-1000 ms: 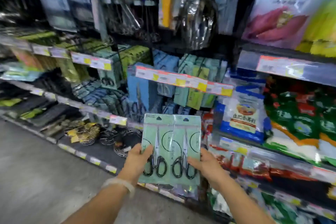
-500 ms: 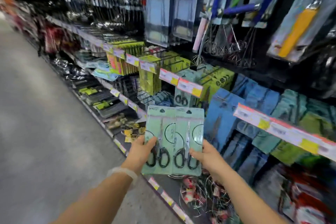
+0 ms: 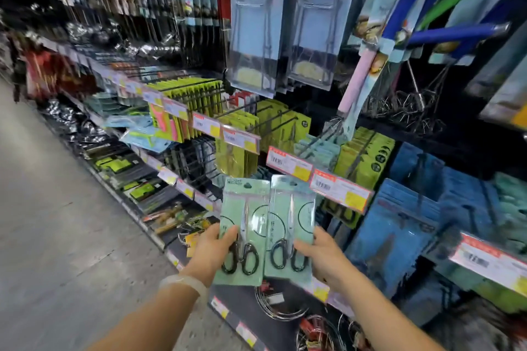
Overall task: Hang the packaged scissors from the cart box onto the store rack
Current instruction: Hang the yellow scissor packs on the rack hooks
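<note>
I hold two pale green scissor packs side by side in front of the store rack. My left hand (image 3: 212,253) grips the left scissor pack (image 3: 242,216) at its lower edge, thumb over the black handles. My right hand (image 3: 322,259) pinches the right scissor pack (image 3: 293,214) near its black handles. Both packs stand upright, hang holes at the top, just below a row of price tags (image 3: 339,189). Matching pale green packs (image 3: 319,151) hang on a rack hook behind the tags. The cart box is out of view.
Yellow-green packs (image 3: 196,100) and blue packs (image 3: 399,225) hang on hooks either side. Whisks and clear blister packs (image 3: 256,23) hang above. Wire goods (image 3: 279,305) lie on the low shelf under my hands. The grey aisle floor (image 3: 57,236) runs along the left.
The view has swung left along the rack and closer. Both hands have carried the two packs up toward the price tags, and the packs have parted slightly.
</note>
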`<state>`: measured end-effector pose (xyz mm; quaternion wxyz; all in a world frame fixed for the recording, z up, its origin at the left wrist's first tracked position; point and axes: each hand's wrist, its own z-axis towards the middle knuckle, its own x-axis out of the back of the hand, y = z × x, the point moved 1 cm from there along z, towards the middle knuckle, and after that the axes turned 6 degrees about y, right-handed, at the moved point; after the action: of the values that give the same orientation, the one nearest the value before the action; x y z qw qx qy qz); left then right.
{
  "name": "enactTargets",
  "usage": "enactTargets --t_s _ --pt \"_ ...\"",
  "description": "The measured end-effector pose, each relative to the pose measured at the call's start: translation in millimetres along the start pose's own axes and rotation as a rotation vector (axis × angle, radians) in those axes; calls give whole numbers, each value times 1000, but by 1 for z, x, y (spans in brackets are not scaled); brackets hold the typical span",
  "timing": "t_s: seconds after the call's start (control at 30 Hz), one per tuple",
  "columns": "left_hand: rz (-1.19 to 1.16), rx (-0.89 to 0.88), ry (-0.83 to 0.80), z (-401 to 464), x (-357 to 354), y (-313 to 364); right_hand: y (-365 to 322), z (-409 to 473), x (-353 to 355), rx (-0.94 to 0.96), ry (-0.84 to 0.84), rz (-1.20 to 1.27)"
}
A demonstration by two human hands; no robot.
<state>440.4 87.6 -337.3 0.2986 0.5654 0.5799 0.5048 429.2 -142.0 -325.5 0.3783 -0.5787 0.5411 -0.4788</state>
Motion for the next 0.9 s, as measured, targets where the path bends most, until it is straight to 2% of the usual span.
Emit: enactTargets --t_s 0.17,0.23,0.47,0.67,0.77,0.9 --pt "55 -38 -142 39 3 24 -20 31 -13 45 163 52" --pt "103 -73 -194 56 6 32 -16 42 -23 -1 248 56" --pt "178 -111 -299 92 20 45 -6 42 -56 -70 367 60" --pt "176 -154 -389 108 23 34 -20 41 -57 -11 475 126" --pt "183 -115 -455 116 19 33 -27 47 -52 -62 492 100" --pt "186 -129 -481 114 14 36 -28 55 -46 -168 682 55"
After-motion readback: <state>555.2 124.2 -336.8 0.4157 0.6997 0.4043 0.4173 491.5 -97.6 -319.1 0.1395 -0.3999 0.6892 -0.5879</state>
